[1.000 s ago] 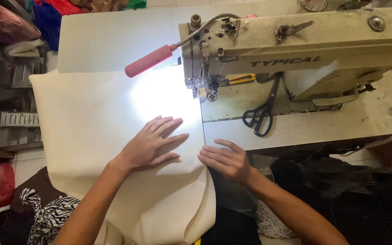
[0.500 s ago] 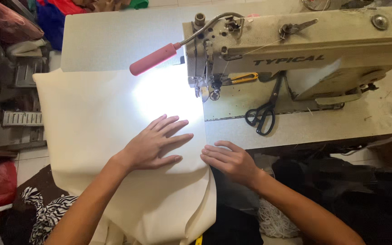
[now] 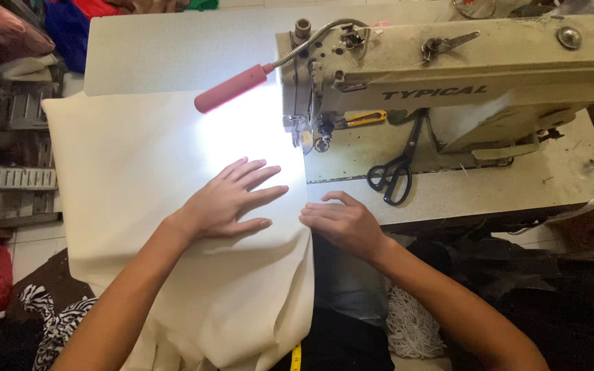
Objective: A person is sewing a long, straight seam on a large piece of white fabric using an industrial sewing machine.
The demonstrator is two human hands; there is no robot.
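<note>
Pressing flat, fingers spread: left hand (image 3: 232, 199) is lying on cream fabric (image 3: 132, 172) spread over the table, beside the sewing machine (image 3: 448, 82). Right hand (image 3: 342, 221) is pinching the fabric's right edge; scissors (image 3: 397, 168) are lying nearby.

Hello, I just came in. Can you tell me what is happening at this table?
A person sits at a sewing machine with a large piece of cream fabric spread on the table. The left hand lies flat on the fabric, and the right hand holds its right edge, just below the needle area. A pink lamp lights the fabric. Black scissors lie on the machine bed, untouched.
</note>
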